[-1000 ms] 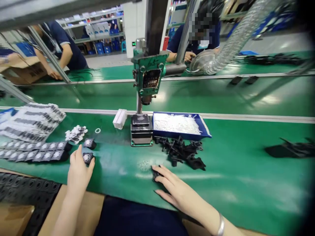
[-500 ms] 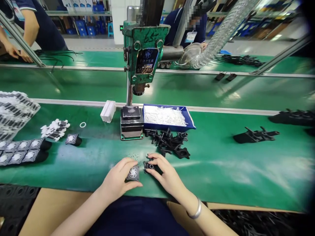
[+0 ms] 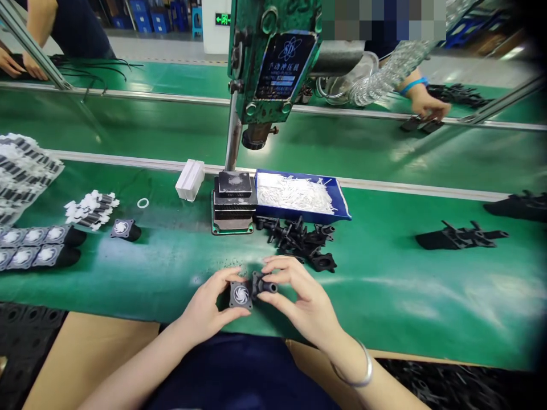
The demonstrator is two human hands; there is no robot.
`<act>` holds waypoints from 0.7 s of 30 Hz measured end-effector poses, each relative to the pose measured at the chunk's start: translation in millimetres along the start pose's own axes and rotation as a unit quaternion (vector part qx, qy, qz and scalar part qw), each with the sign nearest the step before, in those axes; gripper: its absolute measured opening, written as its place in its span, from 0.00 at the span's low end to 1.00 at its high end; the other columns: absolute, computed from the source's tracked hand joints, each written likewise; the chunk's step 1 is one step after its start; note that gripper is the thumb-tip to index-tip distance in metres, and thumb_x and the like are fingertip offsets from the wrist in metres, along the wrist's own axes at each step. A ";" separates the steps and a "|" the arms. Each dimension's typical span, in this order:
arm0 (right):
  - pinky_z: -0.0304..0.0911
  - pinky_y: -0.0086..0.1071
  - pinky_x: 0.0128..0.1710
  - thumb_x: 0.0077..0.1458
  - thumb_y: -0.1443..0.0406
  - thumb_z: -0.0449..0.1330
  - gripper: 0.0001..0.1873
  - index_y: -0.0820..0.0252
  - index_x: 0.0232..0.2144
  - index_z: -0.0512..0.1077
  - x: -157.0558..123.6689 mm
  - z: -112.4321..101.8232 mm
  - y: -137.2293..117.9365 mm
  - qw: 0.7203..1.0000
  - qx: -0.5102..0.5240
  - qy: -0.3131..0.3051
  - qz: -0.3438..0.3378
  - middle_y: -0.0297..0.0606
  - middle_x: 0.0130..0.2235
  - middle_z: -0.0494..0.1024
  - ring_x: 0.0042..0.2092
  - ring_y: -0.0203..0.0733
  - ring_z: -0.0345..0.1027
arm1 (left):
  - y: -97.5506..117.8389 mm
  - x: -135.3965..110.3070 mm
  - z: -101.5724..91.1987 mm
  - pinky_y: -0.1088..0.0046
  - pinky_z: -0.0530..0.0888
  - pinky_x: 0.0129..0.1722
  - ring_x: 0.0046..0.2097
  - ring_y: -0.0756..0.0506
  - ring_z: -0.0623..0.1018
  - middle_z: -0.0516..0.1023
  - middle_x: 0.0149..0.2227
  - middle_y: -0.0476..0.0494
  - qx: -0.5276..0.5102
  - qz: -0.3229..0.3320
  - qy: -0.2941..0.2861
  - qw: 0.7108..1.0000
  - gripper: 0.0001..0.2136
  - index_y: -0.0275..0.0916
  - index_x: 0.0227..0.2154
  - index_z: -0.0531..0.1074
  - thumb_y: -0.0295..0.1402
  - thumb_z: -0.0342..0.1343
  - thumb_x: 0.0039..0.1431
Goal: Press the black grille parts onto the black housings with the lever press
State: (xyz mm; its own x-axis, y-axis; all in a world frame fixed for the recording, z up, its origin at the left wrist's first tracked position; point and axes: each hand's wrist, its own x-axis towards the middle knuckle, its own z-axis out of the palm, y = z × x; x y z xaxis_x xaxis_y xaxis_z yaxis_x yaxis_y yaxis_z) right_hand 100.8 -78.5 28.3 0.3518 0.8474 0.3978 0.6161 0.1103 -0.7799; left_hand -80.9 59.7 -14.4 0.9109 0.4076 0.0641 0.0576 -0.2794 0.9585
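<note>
Between the thumb and fingers of my left hand [image 3: 209, 307] is a square black housing with a white finned impeller [image 3: 241, 294] facing up. My right hand [image 3: 303, 296] pinches a black plastic fitting with a round tube end [image 3: 261, 286], its flange close beside the housing; whether the two touch I cannot tell. Just beyond my right hand lies a pile of similar black plastic fittings [image 3: 299, 239]. One more housing with a white impeller [image 3: 125, 229] sits apart on the green mat, to the left.
A green hand press [image 3: 277, 68] stands ahead over a black metal block [image 3: 234, 196]. Beside it are a blue tray of white sticks [image 3: 342, 208] and a white block [image 3: 190, 180]. Rows of housings [image 3: 36, 245] and white-and-black parts [image 3: 92, 209] lie left. Across the bench, a co-worker's hand [image 3: 427, 106] touches black parts.
My view has tipped down and closer to the press. My right hand has turned the fitting so its flange faces the housing. A co-worker's hand has reached black parts across the bench.
</note>
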 end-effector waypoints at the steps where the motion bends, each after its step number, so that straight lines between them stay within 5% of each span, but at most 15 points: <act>1: 0.68 0.42 0.51 0.58 0.64 0.66 0.08 0.55 0.39 0.71 2.7 2.4 -6.6 1.000 0.008 -0.015 -0.018 0.39 0.43 0.76 0.51 0.45 0.70 | 0.0 0.5 0.8 0.62 0.75 0.54 0.53 0.41 0.78 0.77 0.51 0.42 -0.003 0.005 0.004 1.000 0.31 0.49 0.61 0.58 0.38 0.66 0.58; 6: 0.68 0.43 0.52 0.60 0.65 0.65 0.09 0.57 0.42 0.69 7.8 21.9 -17.2 0.996 0.022 -0.059 -0.070 0.41 0.43 0.75 0.51 0.45 0.68 | 1.9 -0.3 0.5 0.63 0.77 0.52 0.51 0.42 0.80 0.75 0.53 0.40 0.017 0.013 0.014 1.000 0.27 0.47 0.60 0.60 0.37 0.63 0.60; 21: 0.69 0.45 0.53 0.62 0.63 0.62 0.09 0.56 0.44 0.68 2.8 30.3 -10.2 0.996 0.015 -0.076 -0.037 0.41 0.42 0.74 0.53 0.47 0.68 | 3.4 0.6 0.2 0.61 0.76 0.55 0.55 0.41 0.77 0.74 0.56 0.40 0.040 0.047 0.017 0.998 0.26 0.48 0.60 0.60 0.35 0.62 0.61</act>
State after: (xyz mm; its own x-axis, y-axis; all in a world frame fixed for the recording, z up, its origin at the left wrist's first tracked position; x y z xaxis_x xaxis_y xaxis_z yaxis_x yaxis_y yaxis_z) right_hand 74.2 -61.5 22.7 0.1930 0.9051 0.3789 0.6151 0.1893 -0.7654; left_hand -80.0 58.9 -11.1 0.8995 0.4054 0.1628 0.0069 -0.3858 0.9226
